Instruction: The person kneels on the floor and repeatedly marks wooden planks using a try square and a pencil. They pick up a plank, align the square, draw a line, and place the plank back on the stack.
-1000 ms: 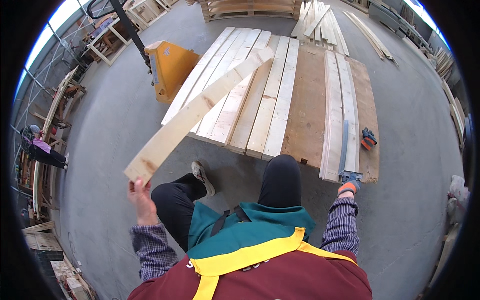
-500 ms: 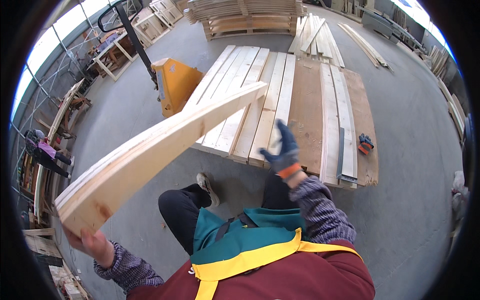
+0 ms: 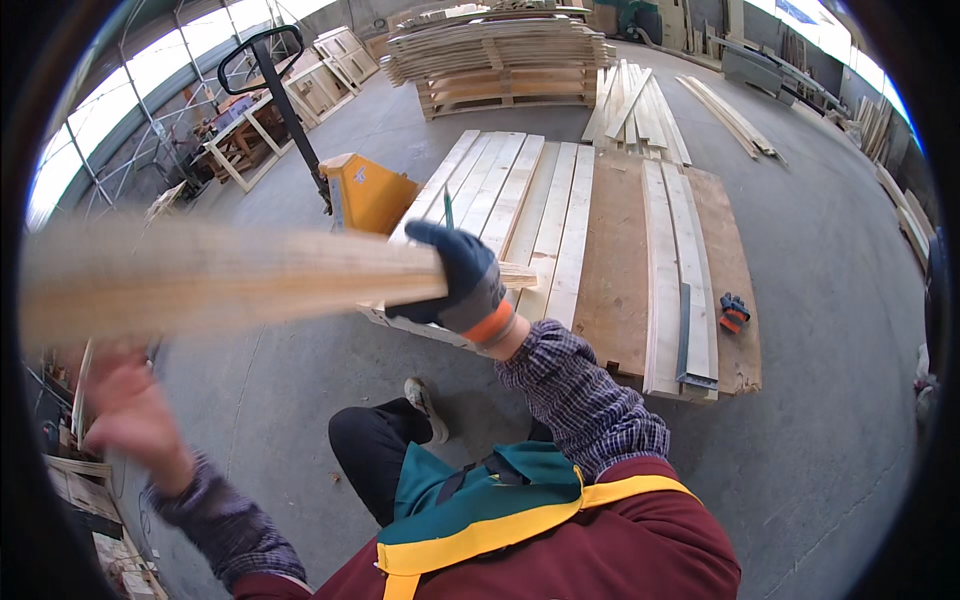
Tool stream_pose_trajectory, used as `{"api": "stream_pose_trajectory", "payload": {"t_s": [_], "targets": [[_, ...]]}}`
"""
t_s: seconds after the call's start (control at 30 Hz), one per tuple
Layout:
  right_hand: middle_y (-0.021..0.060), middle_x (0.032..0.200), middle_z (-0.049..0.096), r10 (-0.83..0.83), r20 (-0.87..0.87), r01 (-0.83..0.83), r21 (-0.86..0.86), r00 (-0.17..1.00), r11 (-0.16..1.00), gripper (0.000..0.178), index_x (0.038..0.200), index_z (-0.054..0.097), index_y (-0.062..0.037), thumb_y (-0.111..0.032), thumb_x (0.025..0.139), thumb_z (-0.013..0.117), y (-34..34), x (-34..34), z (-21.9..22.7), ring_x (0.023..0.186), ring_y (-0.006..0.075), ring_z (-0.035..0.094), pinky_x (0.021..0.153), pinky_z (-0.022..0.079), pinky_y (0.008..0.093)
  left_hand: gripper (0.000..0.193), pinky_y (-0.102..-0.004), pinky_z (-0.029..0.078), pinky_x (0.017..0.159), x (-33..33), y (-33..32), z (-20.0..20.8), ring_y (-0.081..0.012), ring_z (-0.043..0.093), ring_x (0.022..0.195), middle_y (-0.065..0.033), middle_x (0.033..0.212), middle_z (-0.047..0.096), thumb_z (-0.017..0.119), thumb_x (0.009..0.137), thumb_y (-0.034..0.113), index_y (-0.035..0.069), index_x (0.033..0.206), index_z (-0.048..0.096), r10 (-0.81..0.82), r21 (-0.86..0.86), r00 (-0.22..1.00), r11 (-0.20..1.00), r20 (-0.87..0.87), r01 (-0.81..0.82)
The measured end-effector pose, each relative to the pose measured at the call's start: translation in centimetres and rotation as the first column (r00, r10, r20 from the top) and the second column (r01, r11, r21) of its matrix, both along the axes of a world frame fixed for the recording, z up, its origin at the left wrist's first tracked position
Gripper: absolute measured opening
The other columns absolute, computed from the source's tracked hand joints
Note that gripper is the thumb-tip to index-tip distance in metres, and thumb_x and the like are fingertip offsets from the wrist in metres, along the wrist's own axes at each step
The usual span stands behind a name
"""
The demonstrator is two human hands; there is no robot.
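Note:
A long wooden board, smeared by motion, spans the left side of the view. My right hand, in a dark blue and grey glove with an orange cuff, is closed around it near its far end. A short stretch of wood shows past the glove. My bare left hand is just below the board's near end; its fingers are too blurred to read, and I cannot tell whether they touch the wood. A thin dark green stick-like thing stands up beside the glove.
Ahead, pale boards lie side by side on a low wooden platform. On its right are a metal angle piece and a spare glove. A yellow pallet jack stands at the left, stacked pallets behind.
My right hand has moved left and taken hold of the board. The board's near end has swung up, away from my left hand's earlier grip. The view has shifted slightly.

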State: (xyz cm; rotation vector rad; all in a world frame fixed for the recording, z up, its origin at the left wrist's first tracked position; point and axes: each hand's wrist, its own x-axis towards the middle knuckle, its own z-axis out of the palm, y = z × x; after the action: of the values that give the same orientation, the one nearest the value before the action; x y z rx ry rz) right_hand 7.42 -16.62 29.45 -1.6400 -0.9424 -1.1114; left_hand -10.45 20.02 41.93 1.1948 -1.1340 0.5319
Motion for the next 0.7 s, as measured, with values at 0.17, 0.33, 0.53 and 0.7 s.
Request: {"api": "stream_pose_trajectory", "payload": {"t_s": [0.17,0.33,0.53,0.7], "targets": [[0.011,0.098,0.069,0.209,-0.218,-0.121,0.357,0.953,0.926,0.07,0.112,0.061,-0.0058,-0.036,0.057,0.092,-1.8,0.4,5.4,0.087,0.0221,0.067,0.076,0.055,0.0346,0.072,-0.0392,0.042,0.099,8.1,-9.3,-21.5,-0.0264,0.046,0.128,-0.012,0.142,0.044,0.074,0.083,0.026,0.006,0.142,0.037,0.726,0.663,0.626,0.621,-0.285,-0.418],[0.0075,0.092,0.069,0.153,-0.452,0.09,0.473,0.879,0.877,0.042,0.106,0.066,-0.004,-0.033,0.079,0.078,-9.3,1.8,8.7,0.079,0.0175,0.066,0.07,0.055,0.0304,0.092,-0.0391,0.03,0.112,7.4,-15.8,-35.0,-0.0343,0.035,0.136,-0.0214,0.146,0.037,0.08,0.075,0.026,0.0,0.145,0.028,0.729,0.784,0.616,0.555,-0.297,-0.278],[0.0042,0.096,0.065,0.49,-0.559,0.195,0.768,0.669,0.61,0.05,0.113,0.063,-0.005,-0.041,0.081,0.076,-19.2,7.8,6.4,0.081,0.0172,0.063,0.068,0.053,0.0287,0.061,-0.0351,0.046,0.094,5.8,-17.6,-37.1,-0.0271,0.058,0.109,-0.0165,0.118,0.06,0.078,0.078,0.025,0.001,0.127,0.05,0.517,0.649,0.668,0.758,-0.534,-0.068],[0.0043,0.096,0.065,0.409,-0.668,0.415,0.724,0.622,0.551,0.054,0.115,0.063,-0.0031,-0.042,0.08,0.077,-24.2,14.1,-3.9,0.082,0.0197,0.061,0.069,0.05,0.0316,0.044,-0.0274,0.048,0.083,3.1,-19.7,-38.6,-0.0138,0.058,0.093,-0.0076,0.105,0.061,0.071,0.086,0.023,0.002,0.12,0.052,0.378,0.437,0.379,0.896,-0.845,0.08]]}}
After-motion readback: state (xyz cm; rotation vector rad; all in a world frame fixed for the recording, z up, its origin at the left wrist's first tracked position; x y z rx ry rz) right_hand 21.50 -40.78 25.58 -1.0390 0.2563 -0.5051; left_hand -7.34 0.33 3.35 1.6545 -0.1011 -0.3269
